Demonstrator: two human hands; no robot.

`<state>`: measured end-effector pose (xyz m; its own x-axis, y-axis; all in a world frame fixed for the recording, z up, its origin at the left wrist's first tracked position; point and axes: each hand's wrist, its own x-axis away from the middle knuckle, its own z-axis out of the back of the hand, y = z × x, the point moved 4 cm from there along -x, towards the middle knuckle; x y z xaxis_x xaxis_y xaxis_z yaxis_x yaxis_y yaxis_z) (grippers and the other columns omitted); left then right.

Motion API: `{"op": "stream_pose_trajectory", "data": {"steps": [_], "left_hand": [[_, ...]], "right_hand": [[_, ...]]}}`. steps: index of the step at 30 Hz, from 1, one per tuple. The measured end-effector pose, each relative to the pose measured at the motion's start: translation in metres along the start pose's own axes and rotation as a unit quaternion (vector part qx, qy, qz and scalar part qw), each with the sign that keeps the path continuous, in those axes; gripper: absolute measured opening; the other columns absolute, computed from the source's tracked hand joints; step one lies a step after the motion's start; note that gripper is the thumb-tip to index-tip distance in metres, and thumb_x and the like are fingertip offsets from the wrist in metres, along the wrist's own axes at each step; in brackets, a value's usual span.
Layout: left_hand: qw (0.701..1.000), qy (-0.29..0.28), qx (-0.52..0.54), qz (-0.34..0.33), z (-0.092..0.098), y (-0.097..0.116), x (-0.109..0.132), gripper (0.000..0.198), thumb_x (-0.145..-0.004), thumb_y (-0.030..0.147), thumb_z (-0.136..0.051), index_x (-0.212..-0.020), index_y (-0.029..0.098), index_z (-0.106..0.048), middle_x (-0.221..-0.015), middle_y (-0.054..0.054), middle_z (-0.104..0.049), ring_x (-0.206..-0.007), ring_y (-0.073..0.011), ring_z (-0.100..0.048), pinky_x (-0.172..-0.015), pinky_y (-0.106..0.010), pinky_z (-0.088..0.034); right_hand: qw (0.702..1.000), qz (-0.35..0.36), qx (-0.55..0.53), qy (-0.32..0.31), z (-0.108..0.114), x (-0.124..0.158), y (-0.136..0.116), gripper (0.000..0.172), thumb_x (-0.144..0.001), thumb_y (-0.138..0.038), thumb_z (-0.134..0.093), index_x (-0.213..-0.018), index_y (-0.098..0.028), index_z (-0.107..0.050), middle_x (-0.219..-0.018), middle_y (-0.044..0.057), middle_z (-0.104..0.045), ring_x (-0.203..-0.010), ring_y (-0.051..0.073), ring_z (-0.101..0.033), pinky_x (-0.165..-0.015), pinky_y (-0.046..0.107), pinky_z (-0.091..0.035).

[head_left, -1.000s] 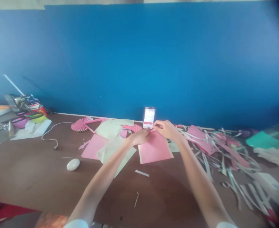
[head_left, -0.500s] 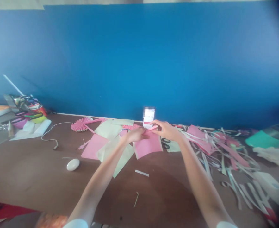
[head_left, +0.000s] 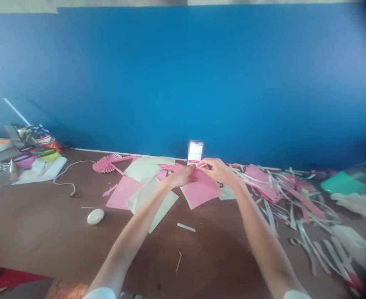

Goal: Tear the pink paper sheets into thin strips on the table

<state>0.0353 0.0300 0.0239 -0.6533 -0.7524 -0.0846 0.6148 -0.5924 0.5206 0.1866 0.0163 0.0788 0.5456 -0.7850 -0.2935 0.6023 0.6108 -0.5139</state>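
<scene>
Both hands are at a sheet of pink paper [head_left: 201, 192] near the back of the table, its far edge folded into a narrow strip. My left hand [head_left: 183, 176] is closed on the left part of that edge. With thumb and fingers pinched, my right hand [head_left: 215, 168] grips the same edge on the right. A roll of tape [head_left: 162, 175] and a pleated pink strip [head_left: 172, 166] lie just left of and behind my left hand. Directly behind the hands, a phone [head_left: 195, 153] leans upright against the blue wall.
Left are a pleated pink fan [head_left: 103, 163], another pink sheet [head_left: 123, 193], pale green sheets [head_left: 154, 207], a white mouse [head_left: 96, 216] and a white cable [head_left: 65, 170]. Paper strips [head_left: 306, 203] cover the right side. A small white strip [head_left: 186, 227] lies in front.
The pink sheet has shifted right and turned, its near corner now angled toward me. My hands have come closer together along its folded edge.
</scene>
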Motion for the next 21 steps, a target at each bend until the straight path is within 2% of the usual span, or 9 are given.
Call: {"op": "stream_pose_trajectory", "data": {"steps": [6, 11, 15, 18, 21], "left_hand": [[0.999, 0.026, 0.027, -0.009, 0.0, 0.004, 0.001, 0.043, -0.089, 0.029, -0.041, -0.129, 0.018, -0.032, -0.114, -0.012, -0.057, -0.096, -0.0243, -0.059, -0.074, -0.029, -0.043], [0.999, 0.017, 0.038, -0.013, 0.0, 0.007, 0.001, 0.043, -0.09, 0.03, -0.04, -0.131, 0.019, -0.033, -0.121, -0.012, -0.056, -0.103, -0.0243, -0.057, -0.08, -0.03, -0.043], [0.998, 0.008, 0.058, 0.013, 0.003, 0.009, 0.004, 0.045, -0.09, 0.035, -0.041, -0.132, 0.02, -0.034, -0.117, -0.011, -0.059, -0.099, -0.0238, -0.06, -0.079, -0.029, -0.043], [0.997, -0.002, 0.071, 0.032, 0.006, 0.013, 0.006, 0.061, -0.085, 0.041, -0.05, -0.138, 0.02, -0.027, -0.116, -0.012, -0.06, -0.094, -0.025, -0.061, -0.074, -0.029, -0.044], [0.997, 0.016, 0.071, 0.032, 0.009, 0.014, 0.007, 0.072, -0.081, 0.042, -0.056, -0.141, 0.02, -0.023, -0.124, -0.013, -0.056, -0.102, -0.0276, -0.058, -0.077, -0.03, -0.043]], "right_hand": [[1.0, -0.005, 0.006, 0.019, 0.001, 0.0, 0.001, 0.024, -0.087, -0.03, -0.046, -0.097, -0.021, -0.065, -0.1, 0.005, -0.068, -0.086, 0.02, -0.061, -0.075, 0.031, -0.045], [1.0, -0.007, 0.003, 0.01, 0.0, -0.001, 0.001, 0.023, -0.087, -0.03, -0.045, -0.095, -0.021, -0.065, -0.098, 0.005, -0.068, -0.085, 0.02, -0.06, -0.074, 0.031, -0.044], [1.0, -0.008, -0.001, -0.002, 0.001, -0.001, -0.001, 0.024, -0.087, -0.03, -0.045, -0.097, -0.022, -0.065, -0.097, 0.005, -0.068, -0.082, 0.02, -0.059, -0.07, 0.03, -0.043], [1.0, -0.008, -0.001, -0.002, 0.004, 0.001, -0.002, 0.027, -0.085, -0.03, -0.048, -0.106, -0.023, -0.062, -0.086, 0.003, -0.067, -0.07, 0.017, -0.056, -0.064, 0.027, -0.041], [1.0, -0.018, 0.002, -0.005, 0.005, 0.004, -0.002, 0.034, -0.082, -0.03, -0.052, -0.115, -0.024, -0.058, -0.076, 0.0, -0.063, -0.06, 0.014, -0.051, -0.059, 0.026, -0.038]]}}
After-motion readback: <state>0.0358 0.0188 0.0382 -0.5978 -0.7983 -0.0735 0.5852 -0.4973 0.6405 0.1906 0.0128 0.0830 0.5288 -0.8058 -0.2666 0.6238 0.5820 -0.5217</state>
